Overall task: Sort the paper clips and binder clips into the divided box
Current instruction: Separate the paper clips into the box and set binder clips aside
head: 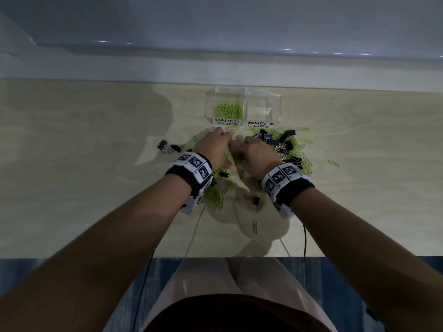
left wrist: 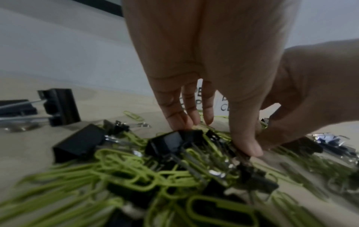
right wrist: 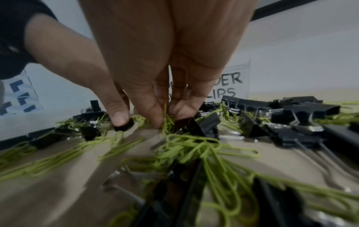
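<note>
A clear divided box [head: 279,109] stands at the table's far side. Its left compartment, labelled PAPER CLIPS, holds green paper clips [head: 229,110]; the right one, labelled BINDER CLIPS [head: 260,124], looks bare. Just in front lies a mixed pile of green paper clips [right wrist: 194,144] and black binder clips [right wrist: 303,107]. My right hand [head: 253,149] reaches into the pile and pinches a bunch of green paper clips [right wrist: 167,119] between thumb and fingers. My left hand [head: 214,144] points its fingertips [left wrist: 180,122] down beside a black binder clip [left wrist: 170,142], thumb [left wrist: 249,147] on the pile; whether it grips anything is hidden.
Two binder clips [head: 164,146] lie apart to the left of the pile. Stray paper clips [head: 333,163] are scattered to the right and one [head: 255,226] nearer me. Thin cables [head: 305,238] run from my wrists over the table's front edge [head: 96,257].
</note>
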Demonstrator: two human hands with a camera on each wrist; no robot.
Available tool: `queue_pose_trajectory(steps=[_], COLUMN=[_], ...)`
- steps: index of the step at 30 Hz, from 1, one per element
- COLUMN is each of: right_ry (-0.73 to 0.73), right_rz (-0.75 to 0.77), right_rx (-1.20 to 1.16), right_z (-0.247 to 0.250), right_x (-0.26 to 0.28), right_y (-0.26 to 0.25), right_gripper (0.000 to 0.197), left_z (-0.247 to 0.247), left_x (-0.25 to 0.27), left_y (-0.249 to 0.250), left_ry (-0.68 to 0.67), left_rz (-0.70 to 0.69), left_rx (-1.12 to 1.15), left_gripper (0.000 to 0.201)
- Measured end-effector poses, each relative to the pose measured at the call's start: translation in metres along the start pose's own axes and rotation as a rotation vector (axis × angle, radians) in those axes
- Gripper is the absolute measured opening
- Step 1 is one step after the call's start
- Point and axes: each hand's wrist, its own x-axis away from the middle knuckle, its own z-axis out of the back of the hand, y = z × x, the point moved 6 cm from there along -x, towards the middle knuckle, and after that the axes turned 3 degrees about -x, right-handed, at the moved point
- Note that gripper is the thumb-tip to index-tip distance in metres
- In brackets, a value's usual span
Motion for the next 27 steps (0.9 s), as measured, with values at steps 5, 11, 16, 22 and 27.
queue_pose_trajectory(steps=[5,11,16,22,27], right_ry=[-0.014,0.190,0.311,0.513,0.527], right_rz=[-0.056,-0.118,-0.347,-0.216,-0.226], right_rx=[0.074,-0.248,-0.734,-0.860,-0.580], right_z=[-0.005,0.008,0.031,0.094,0.094], right_x=[0.000,0.011,0.017,-0.022,-0.058], right_y=[0.005,0.024,0.042,0.023,0.021], right_gripper=[0.028,0.011,0.005,0.005,0.016], left_z=[-0.001,-0.006,0.011,0.078,0.105], left_x=[-0.004,-0.008,0.003,-0.007,-0.019], left_y=[0.007,0.004,-0.008,-0.017,-0.018], left_ry=[-0.061,-0.177,-0.135,0.180,0.375], left_rz=[0.042,0.040,-0.001,0.034,0.069], left_rx=[0.073,0.119,0.307,0.595,0.475], left_gripper=[0.023,0.008,0.005,0.008,0.021])
